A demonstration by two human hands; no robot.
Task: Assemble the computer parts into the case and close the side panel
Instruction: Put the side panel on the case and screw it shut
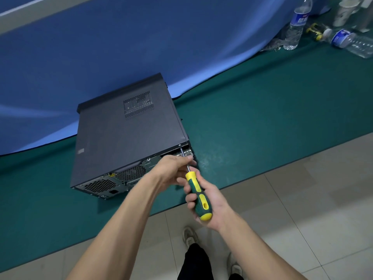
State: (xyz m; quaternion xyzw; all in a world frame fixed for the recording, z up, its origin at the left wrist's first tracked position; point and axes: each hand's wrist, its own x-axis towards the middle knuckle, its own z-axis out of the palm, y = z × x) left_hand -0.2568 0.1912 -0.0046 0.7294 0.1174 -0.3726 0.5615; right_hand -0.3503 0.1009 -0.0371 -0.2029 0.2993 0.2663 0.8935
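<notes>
A dark grey computer case (129, 136) lies on its side on the green table mat (262, 118), its vented side panel (139, 105) on top and its rear face toward me. My right hand (207, 201) grips the yellow-and-green handle of a screwdriver (198, 196). The metal shaft runs up to a screw (179, 145) at the upper right corner of the rear face. My left hand (174, 169) pinches the shaft just above the handle. Most of the rear ports on the right are hidden behind my left hand.
A blue cloth (121, 47) drapes behind the case. At the far right stand one upright water bottle (296, 25), one lying bottle (351, 42), paper cups (345, 11) and a small yellow-black tool (315, 31). The table's front edge runs diagonally past my hands; tiled floor (302, 199) lies below.
</notes>
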